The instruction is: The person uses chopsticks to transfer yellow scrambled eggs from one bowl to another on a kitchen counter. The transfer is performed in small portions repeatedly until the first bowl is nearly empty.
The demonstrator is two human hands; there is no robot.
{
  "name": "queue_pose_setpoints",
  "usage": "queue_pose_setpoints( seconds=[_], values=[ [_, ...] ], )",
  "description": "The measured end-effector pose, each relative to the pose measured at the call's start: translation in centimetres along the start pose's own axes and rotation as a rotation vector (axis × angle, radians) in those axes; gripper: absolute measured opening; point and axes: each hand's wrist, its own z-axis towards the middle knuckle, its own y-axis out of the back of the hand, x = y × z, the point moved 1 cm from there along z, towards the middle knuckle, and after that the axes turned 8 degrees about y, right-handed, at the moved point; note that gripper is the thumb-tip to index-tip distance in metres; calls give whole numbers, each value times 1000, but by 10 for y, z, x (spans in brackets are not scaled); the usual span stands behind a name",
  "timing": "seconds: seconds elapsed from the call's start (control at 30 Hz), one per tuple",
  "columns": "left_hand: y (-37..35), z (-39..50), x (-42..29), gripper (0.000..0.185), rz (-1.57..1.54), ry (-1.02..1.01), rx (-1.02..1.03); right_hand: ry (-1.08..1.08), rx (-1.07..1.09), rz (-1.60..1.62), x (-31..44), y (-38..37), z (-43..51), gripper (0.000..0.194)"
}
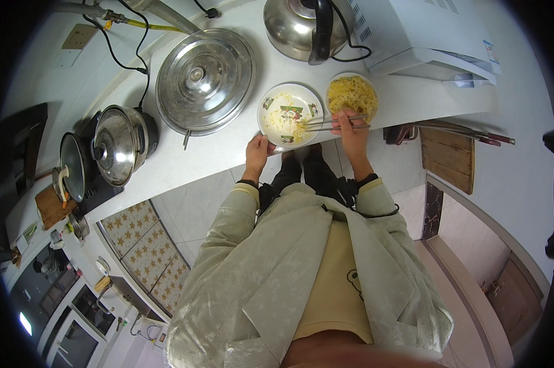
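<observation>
A white plate (268,104) with printed pictures sits at the counter's front edge, bearing scattered yellow and whitish shreds of food (279,120). My left hand (258,152) grips its near-left rim between thumb and fingers. In my right hand (350,129) is a pair of metal chopsticks (320,122), their tips at a small clump of yellow food on the plate's right side. Just beyond that hand stands a white bowl (328,86) heaped with yellow shredded food (353,95). The hand covers part of the bowl's near side.
A large lidded metal pan (203,83) stands left of the plate, with a metal handle end jutting toward the front edge. A steel kettle (288,30) and a white appliance (433,41) are behind. Further left are a lidded electric pot (120,142) and a glass-lidded pan (73,165).
</observation>
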Motion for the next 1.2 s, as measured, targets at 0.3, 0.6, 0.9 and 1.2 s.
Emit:
queue_pose_setpoints(
  seconds=[0.3, 0.6, 0.9, 1.2],
  values=[
    [0, -1, 0, 26, 3, 4, -4, -45, 76, 8, -17, -16, -13, 15],
    [-2, 0, 1, 29, -48, -31, -49, 73, -80, 115, -15, -24, -7, 15],
    [0, 1, -1, 27, 25, -3, 5, -7, 116, 112, -25, -32, -12, 14],
    [7, -9, 2, 24, -94, -71, -154, 84, -57, 177, 22, 15, -11, 21]
  ],
)
